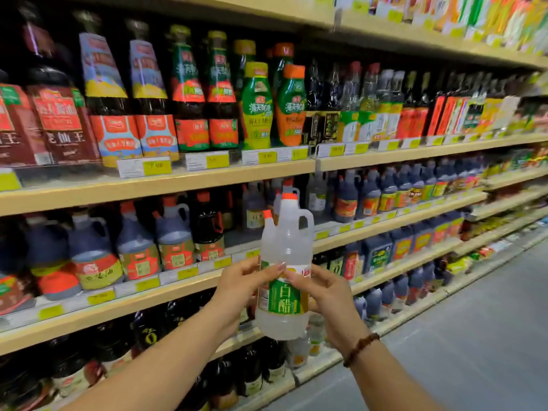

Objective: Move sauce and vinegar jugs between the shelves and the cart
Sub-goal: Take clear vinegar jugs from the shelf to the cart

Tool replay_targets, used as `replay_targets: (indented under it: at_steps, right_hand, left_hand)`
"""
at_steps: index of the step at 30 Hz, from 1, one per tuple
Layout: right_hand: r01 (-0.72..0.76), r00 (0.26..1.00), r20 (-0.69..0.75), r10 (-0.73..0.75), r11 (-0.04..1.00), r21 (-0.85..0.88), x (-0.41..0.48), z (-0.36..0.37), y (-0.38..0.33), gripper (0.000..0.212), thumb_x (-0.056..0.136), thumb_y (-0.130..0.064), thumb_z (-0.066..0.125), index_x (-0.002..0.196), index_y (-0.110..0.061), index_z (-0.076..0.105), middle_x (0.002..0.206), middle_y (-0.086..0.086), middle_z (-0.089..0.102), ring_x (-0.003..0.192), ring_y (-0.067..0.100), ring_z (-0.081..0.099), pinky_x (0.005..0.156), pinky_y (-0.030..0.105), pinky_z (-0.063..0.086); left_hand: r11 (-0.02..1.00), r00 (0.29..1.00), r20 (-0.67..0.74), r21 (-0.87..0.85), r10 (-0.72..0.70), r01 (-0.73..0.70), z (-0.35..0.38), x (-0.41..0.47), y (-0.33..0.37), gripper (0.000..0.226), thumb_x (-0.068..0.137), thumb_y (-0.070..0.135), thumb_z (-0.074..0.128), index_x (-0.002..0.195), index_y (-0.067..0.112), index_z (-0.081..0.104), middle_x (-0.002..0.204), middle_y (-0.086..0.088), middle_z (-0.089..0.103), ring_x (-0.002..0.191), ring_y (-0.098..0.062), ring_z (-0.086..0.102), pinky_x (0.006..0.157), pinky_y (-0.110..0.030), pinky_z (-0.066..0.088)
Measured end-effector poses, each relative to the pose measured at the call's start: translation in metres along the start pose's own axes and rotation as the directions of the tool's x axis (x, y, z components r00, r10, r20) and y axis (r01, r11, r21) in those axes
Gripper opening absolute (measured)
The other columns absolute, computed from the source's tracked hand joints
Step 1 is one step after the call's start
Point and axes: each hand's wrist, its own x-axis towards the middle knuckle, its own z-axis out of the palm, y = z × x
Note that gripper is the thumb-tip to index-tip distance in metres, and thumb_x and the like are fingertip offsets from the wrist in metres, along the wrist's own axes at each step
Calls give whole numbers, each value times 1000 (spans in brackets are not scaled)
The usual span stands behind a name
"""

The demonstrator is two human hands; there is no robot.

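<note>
A clear white-vinegar jug [292,247] with an orange cap, a handle and a green label is upright in mid-air in front of the shelves. My left hand [240,287] grips its left side at the label. My right hand [324,295] grips its right side, thumb across the green label. A second clear bottle with an orange cap [268,232] shows just behind it on the left; whether I hold it too is unclear. No cart is in view.
Wooden shelves [166,180] run from left to far right, packed with dark soy sauce bottles [109,93] and jugs [175,235]. A gap on the middle shelf [237,237] lies behind the held jug. Grey aisle floor [474,336] opens at right.
</note>
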Motion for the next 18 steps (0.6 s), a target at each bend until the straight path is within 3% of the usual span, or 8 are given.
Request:
replay_targets:
  at_steps: [3,8,13,18]
  right_hand:
    - [-7,1000,-23,7,1000,20,25,-22,4,40,62,-25,80,100,-14,73,91,4,76,85,17,72,65,25,56]
    - [-15,997,-78,15,1000,3,83,-51,10,39,65,-23,80,101,-13,72,93,6,75,87,19,72,66,26,57]
    - [-31,991,-128,30,1000,-4,141,-81,11,19,72,-14,76,91,-14,74,85,3,76,81,17,72,61,22,55]
    - [-69,987,-148,63,997,-36,190,-118,14,26,73,-19,77,98,-13,73,91,5,76,86,19,72,65,27,57]
  left_hand:
    - [999,999,43,-38,-2,3,20,33,-3,21,79,20,72,98,13,72,89,0,76,72,-6,71,52,-15,51]
    - [998,995,91,-47,-31,35,41,105,-14,27,76,22,75,102,13,72,92,0,76,80,-10,72,59,-20,54]
    - [997,987,149,-34,-65,71,64,173,-17,29,76,24,75,103,13,72,97,-2,76,85,-13,72,61,-20,54]
    - [993,979,181,-45,-95,105,96,227,-23,26,77,24,75,102,17,72,93,1,76,82,-10,72,61,-21,55]
